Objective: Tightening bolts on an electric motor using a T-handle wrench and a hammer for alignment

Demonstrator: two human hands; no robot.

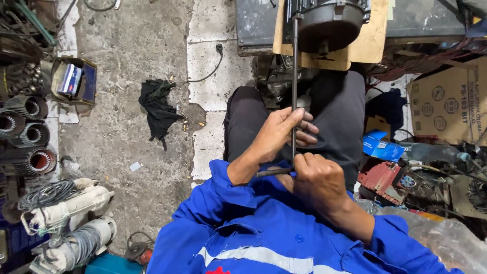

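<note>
Your left hand (281, 133) wraps the rod (294, 86) mid-shaft, fingers closed. Your right hand (317, 180), nearer your chest, fists its crossbar end. The rod's long axis runs straight away from you to the motor (327, 23).
</note>
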